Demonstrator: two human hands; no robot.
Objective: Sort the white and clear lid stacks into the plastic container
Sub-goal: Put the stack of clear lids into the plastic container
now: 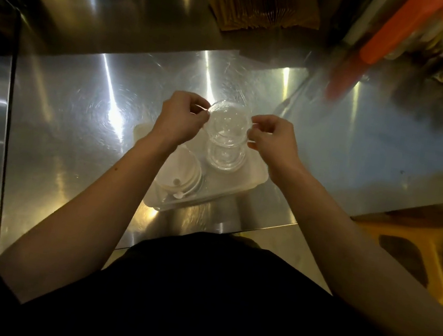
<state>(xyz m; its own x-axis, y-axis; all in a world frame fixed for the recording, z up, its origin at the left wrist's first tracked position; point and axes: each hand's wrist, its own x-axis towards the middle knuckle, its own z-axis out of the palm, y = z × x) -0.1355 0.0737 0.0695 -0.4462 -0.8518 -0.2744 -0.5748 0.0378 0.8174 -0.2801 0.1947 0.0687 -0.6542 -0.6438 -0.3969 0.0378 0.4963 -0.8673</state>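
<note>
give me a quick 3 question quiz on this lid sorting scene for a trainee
1. True or false: both hands grip the clear lid stack at once.
2. Which lids sit in the plastic container on its left side? A) white B) clear C) orange
3. Fill in: the container rests on a ____ counter.

Key
1. True: the left hand and right hand pinch its opposite edges, above more clear lids already in the container.
2. A: the white lid stack lies there.
3. Steel: the shiny steel counter.
</note>
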